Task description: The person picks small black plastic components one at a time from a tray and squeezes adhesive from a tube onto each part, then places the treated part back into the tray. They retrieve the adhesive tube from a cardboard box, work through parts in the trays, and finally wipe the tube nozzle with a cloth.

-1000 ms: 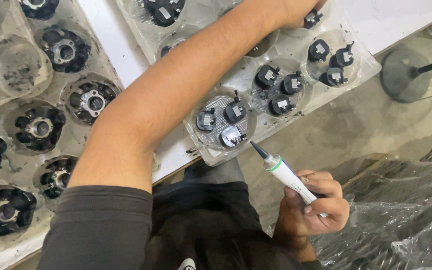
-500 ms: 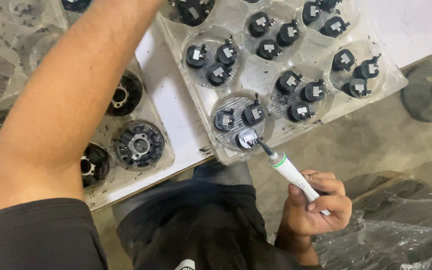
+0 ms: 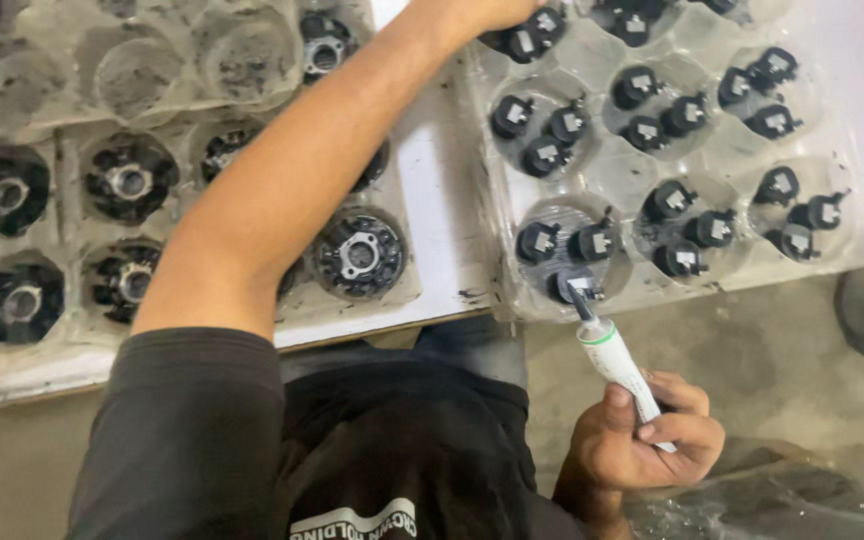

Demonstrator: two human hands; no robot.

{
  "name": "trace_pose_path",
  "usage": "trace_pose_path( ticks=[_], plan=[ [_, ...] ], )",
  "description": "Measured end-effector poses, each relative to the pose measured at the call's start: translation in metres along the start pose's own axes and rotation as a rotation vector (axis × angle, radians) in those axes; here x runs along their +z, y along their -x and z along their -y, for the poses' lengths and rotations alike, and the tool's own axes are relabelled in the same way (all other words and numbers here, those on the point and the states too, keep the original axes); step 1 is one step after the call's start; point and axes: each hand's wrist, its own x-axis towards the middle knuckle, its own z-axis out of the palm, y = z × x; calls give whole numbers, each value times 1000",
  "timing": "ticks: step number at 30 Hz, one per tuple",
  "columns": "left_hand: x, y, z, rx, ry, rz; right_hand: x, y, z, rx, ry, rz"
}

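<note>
Currently gripping a white applicator tube (image 3: 620, 367) with a green band in the right hand (image 3: 642, 440), fingers wrapped tight around its lower body, at the lower right of the frame. Pointing its dark nozzle up and slightly left, long axis running on a diagonal from the fist toward the upper left, tip touching or just above a small black part (image 3: 576, 283) in the nearest pocket of the clear plastic tray (image 3: 857, 255).

Reaching the left arm (image 3: 282, 190) diagonally across the frame toward the top centre, left hand (image 3: 482, 10) mostly cut off by the upper edge; cannot tell whether open or closed, or what it touches.

Judging progress: seemingly working at the tray's near row, with the pockets farther up and right each holding several like black parts; impossible to tell from here which have been treated. Lying on the white table (image 3: 437, 200) at the left, another tray (image 3: 12, 360) of larger round black hubs, some upper pockets empty.
</note>
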Motion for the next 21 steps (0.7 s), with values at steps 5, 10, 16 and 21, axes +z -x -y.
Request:
trace_pose_path(
  ticks=[5,10,16,21],
  plan=[
    [2,8,9,-33,-10,-2,-3,4,0,87,-165,75],
    [6,14,19,-55,-4,-19,-5,8,6,108,-183,78],
    [-16,95,5,150,416,-459,-2,4,11,187,-235,115],
    [-26,235,-20,279,1058,-261,0,4,13,234,-221,127]
  ],
)
